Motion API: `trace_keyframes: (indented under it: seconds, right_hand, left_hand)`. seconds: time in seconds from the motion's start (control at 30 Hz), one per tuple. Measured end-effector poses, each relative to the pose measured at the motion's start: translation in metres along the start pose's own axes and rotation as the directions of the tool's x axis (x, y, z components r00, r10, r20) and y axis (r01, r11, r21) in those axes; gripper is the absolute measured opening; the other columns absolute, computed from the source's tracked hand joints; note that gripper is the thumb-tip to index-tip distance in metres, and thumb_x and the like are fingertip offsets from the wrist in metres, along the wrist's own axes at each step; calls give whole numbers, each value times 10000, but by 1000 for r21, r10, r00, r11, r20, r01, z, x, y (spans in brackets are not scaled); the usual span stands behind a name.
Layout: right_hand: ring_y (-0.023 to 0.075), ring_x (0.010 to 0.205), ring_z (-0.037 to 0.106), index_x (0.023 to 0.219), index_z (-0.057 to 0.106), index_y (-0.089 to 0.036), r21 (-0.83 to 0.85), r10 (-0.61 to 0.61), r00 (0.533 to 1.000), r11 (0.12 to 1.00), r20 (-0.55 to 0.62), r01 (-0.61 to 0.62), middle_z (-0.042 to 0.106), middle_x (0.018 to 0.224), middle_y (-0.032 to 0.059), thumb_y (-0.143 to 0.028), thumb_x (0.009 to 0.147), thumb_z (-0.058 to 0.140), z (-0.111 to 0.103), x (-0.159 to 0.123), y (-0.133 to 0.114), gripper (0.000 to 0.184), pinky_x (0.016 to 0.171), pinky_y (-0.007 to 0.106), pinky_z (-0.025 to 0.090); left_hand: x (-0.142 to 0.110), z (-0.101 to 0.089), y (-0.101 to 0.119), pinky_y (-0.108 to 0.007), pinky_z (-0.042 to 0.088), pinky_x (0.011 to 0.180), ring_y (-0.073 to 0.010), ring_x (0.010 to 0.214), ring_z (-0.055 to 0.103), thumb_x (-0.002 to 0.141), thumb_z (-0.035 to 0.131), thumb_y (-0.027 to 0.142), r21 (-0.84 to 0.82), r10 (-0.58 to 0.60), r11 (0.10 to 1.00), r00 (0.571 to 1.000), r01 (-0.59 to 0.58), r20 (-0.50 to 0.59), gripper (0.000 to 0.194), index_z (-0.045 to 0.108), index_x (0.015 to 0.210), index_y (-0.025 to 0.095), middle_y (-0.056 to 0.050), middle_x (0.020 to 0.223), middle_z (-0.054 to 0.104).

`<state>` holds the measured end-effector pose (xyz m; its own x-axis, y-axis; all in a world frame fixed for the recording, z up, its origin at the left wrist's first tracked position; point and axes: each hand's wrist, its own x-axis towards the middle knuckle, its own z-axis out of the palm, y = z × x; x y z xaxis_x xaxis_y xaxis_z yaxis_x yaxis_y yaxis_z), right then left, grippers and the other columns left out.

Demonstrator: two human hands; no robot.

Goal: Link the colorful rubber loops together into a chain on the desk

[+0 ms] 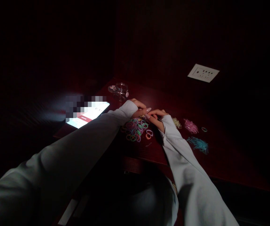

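Note:
My left hand point(139, 108) and my right hand point(156, 116) meet at the fingertips above the dark red table. The fingers of both are bent and pressed together; whatever they hold is too small and dim to make out. Just below them lies a pile of colourful hair ties point(133, 128), mostly purple, green and orange. To the right of my right hand are sorted bunches: pale yellow bands point(177, 123), partly hidden by my sleeve, pink bands point(191, 126) and teal bands point(199, 145). One green hair tie point(204, 129) sits alone beside the pink bunch.
A clear jar point(121, 91) stands at the back of the table, with a round lid point(112, 88) against it. A phone point(87, 116) with a lit screen lies at the left edge. A white wall socket point(203, 73) is at the upper right. The surroundings are very dark.

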<state>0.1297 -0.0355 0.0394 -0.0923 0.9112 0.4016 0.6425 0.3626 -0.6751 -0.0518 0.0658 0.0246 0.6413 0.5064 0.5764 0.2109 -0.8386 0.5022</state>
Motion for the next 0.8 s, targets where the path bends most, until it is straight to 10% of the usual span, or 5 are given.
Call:
trace_keyframes:
  seconds: [0.8]
  right_hand:
    - [146,671,472,809,745,-255,155,32,999,988,-40,-26,482,628,-56,-605,836,710,-2,1,-3,354,876,379,395]
  left_hand:
    - [1,-9,11,-278,375,573,-109,507,463,968,506,581,-147,-173,977,975,152,-137,605,531,509,187,14,481,510]
